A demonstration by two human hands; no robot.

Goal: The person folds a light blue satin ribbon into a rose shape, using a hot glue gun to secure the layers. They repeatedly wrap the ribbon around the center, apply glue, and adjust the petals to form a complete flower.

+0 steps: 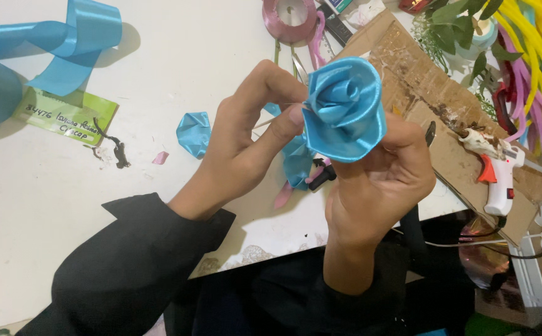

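A blue satin ribbon rose (345,107) is held up over the table's front edge. My right hand (380,183) grips it from below, fingers wrapped around its base. My left hand (252,134) pinches the rose's left side between thumb and fingers, where a thin stick shows. A loose folded blue ribbon petal (194,132) lies on the white table (177,56) just left of my left hand. More blue ribbon hangs beneath the rose.
A large blue ribbon roll (16,59) sits at the far left beside a green paper label (65,115). A pink ribbon spool (289,18) is at the top. A white glue gun (498,174) rests on cardboard (433,93) at right, near green leaves and yellow and pink strands.
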